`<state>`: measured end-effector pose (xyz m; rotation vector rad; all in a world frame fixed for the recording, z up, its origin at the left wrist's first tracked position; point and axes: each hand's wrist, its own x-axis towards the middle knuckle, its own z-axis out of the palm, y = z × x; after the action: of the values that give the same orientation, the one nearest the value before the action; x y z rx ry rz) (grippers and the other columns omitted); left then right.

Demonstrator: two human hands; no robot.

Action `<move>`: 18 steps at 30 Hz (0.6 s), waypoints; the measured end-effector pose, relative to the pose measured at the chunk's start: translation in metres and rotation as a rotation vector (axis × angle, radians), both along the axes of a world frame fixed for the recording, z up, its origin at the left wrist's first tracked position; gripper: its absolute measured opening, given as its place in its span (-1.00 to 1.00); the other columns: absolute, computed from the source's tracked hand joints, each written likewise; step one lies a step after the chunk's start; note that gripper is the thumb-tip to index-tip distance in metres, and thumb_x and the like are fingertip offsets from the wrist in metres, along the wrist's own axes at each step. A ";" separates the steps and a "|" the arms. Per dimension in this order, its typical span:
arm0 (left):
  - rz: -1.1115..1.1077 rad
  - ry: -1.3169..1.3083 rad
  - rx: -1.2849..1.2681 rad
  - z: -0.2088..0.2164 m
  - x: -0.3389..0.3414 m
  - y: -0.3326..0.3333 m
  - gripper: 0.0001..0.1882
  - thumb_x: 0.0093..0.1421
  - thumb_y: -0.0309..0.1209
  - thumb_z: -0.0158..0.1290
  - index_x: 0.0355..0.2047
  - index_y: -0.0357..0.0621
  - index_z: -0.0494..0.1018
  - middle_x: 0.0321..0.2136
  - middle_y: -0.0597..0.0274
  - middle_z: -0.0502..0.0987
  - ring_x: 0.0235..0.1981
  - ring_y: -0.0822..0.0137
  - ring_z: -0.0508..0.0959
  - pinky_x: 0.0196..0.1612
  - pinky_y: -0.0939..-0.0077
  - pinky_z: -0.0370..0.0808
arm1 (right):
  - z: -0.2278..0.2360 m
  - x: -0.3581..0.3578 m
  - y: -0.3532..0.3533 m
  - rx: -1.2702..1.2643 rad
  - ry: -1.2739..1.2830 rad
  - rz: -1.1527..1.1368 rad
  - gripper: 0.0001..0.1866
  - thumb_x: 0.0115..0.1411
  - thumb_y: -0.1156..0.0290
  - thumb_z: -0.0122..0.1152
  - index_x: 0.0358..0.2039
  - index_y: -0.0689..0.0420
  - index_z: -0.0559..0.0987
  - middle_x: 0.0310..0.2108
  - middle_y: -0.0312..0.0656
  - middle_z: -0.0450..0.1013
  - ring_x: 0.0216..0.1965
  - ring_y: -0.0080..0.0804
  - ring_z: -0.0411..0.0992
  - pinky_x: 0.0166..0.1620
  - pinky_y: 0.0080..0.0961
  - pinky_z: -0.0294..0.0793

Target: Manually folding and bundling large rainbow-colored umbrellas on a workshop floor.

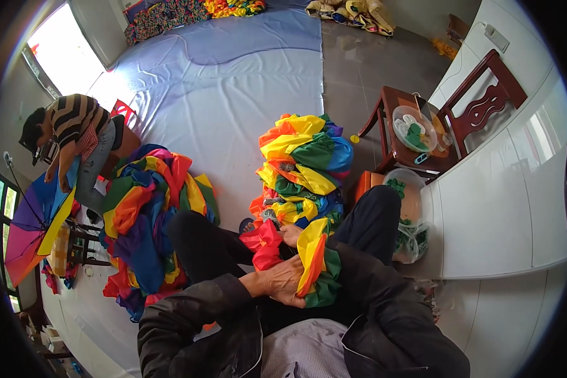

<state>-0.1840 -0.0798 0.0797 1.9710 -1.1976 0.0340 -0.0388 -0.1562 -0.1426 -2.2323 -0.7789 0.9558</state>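
Note:
My left hand (282,281) is closed round a bunched rainbow-coloured umbrella cloth (313,257) in front of my lap. Red fabric (263,244) from the bundle sticks out on the left, above my left wrist. Just beyond, my right hand (291,235) reaches in behind the yellow and orange folds; its fingers look closed on the cloth but are partly hidden. Past my knees a tall heap of rainbow cloth bundles (302,167) lies on the floor, with small greyish tips showing among them. A second, looser rainbow heap (146,220) lies beside my left knee.
On the left a person (79,135) bends over an open rainbow umbrella (41,223). To the right stands a wooden chair (397,120) holding a plastic tub (431,140). Clear containers (423,189) with green pieces stand below it. A pale sheet (233,82) covers the floor ahead.

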 end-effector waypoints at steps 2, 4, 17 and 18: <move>-0.058 0.065 0.055 0.006 0.002 -0.004 -0.65 -0.04 -0.11 0.20 -0.40 -0.13 0.49 -0.23 -0.01 0.48 -0.04 -0.06 0.44 0.14 0.02 0.32 | -0.076 0.006 -0.017 0.106 -0.078 0.099 -0.65 0.30 0.17 0.16 -0.10 0.17 0.65 -0.23 0.06 0.62 -0.18 -0.15 0.61 -0.08 -0.31 0.56; -0.060 0.208 0.182 0.004 0.000 0.000 -0.55 -0.06 -0.10 0.17 -0.26 -0.19 0.53 -0.03 -0.13 0.48 0.16 -0.15 0.36 0.32 -0.03 0.19 | -0.018 0.013 0.064 0.075 -0.107 0.115 -0.67 0.34 0.19 0.11 -0.08 0.16 0.64 -0.25 0.01 0.61 -0.23 -0.20 0.59 -0.13 -0.33 0.55; 0.867 0.948 -0.742 -0.004 0.035 0.026 -0.68 0.19 -0.35 0.15 -0.09 -0.27 0.50 -0.18 0.24 0.59 -0.16 0.36 0.57 -0.10 0.43 0.52 | 0.265 0.003 -0.092 0.806 -0.159 -0.712 -0.77 0.45 0.42 0.03 -0.05 0.28 0.57 -0.29 -0.12 0.60 -0.33 -0.45 0.60 -0.28 -0.53 0.60; 0.893 0.922 -0.828 0.000 0.041 0.023 -0.69 0.20 -0.35 0.15 -0.10 -0.28 0.50 -0.21 0.24 0.59 -0.18 0.38 0.57 -0.12 0.43 0.51 | 0.291 -0.014 -0.090 0.840 -0.256 -0.681 -0.79 0.43 0.48 0.05 -0.04 0.29 0.56 -0.27 -0.11 0.59 -0.31 -0.43 0.60 -0.26 -0.53 0.61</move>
<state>-0.1434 -0.0568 0.0793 1.3179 0.3187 0.0551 -0.0532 -0.2464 0.1486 -1.6578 -0.3524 -0.0172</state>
